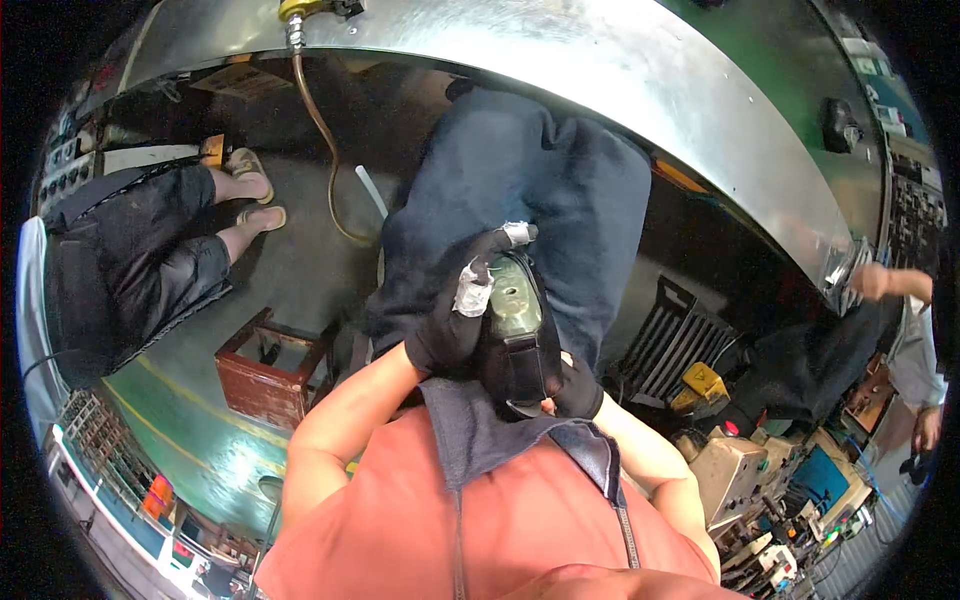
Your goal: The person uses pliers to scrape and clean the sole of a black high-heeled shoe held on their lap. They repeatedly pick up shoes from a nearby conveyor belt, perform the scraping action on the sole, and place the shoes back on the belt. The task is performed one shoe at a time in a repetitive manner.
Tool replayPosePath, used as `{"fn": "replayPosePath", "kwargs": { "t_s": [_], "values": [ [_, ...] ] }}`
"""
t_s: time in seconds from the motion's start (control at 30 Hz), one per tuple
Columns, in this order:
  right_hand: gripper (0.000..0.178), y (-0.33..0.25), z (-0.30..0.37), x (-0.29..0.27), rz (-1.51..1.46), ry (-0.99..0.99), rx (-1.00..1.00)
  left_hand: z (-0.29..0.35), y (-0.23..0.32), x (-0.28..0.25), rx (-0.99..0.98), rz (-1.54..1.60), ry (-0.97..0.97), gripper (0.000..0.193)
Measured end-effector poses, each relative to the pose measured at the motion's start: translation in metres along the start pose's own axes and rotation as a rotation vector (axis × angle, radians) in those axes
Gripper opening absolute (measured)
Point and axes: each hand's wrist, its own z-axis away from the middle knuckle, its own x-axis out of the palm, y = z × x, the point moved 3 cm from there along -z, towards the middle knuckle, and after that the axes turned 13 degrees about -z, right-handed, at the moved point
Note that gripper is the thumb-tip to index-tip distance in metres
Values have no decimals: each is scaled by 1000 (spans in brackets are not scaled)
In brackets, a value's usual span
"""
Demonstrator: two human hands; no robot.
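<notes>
A black shoe [522, 375] is held above my lap, fitted over a shiny greenish last [515, 300] with a small hole in its top. My left hand [450, 320], in a black glove with silvery-white tape on the fingertips, grips the shoe's left side and far end. From the near right, my right hand [578, 388], also black-gloved, closes around the shoe's other end. The shoe and my wrist hide most of its fingers. Dark blue trousers [510, 150] lie behind the shoe.
A curved-looking metal bench [620, 60] spans the far side. A yellow tool [305, 8] there has a hose [325, 130] hanging down. A worn wooden stool [265, 375] stands at left. Other people sit at left and right; machinery [735, 470] is near right.
</notes>
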Motion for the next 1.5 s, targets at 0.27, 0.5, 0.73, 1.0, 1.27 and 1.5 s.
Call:
{"fn": "replayPosePath", "kwargs": {
  "t_s": [0.27,0.5,0.73,1.0,1.27,1.5],
  "values": [
    [43,15,-1,4,-76,-39,74,-12,-69,7,-235,692,-60,59],
    [23,-78,-71,-66,-294,319,459,-71,20,-15,-316,191,-139,42],
    [50,4,-77,-80,-763,626,947,-47,8,23,263,-1126,261,60],
    [53,7,-69,-138,-312,150,701,-18,-23,20,27,-753,93,85],
    [47,22,-78,-128,500,40,450,-25,-33,25,93,-851,155,83],
    [49,33,-75,-138,-18,-21,674,-61,-7,20,-736,-98,49,68]
  ]
}}
